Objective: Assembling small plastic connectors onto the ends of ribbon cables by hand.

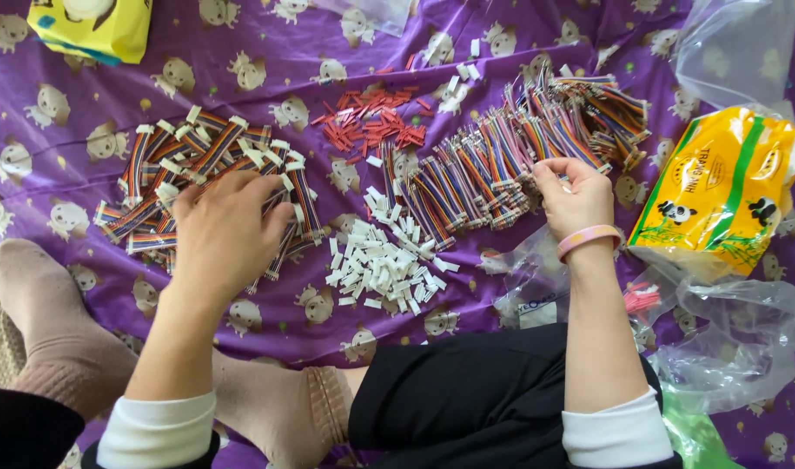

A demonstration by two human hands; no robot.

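left hand palm-down, fingers curled into pile of striped ribbon cables with white plugs, toward cloth's left edge, axes mixed | right hand pinching one bare cable end in long fanned row, wires running near-to-far | soft purple printed cloth | small white plastic housings heaped mid-cloth

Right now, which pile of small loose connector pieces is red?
The red pile at the top centre, beyond the white pile, which lies nearer the person, between both hands.

Both hands reach forward, fingers curled (palms down).
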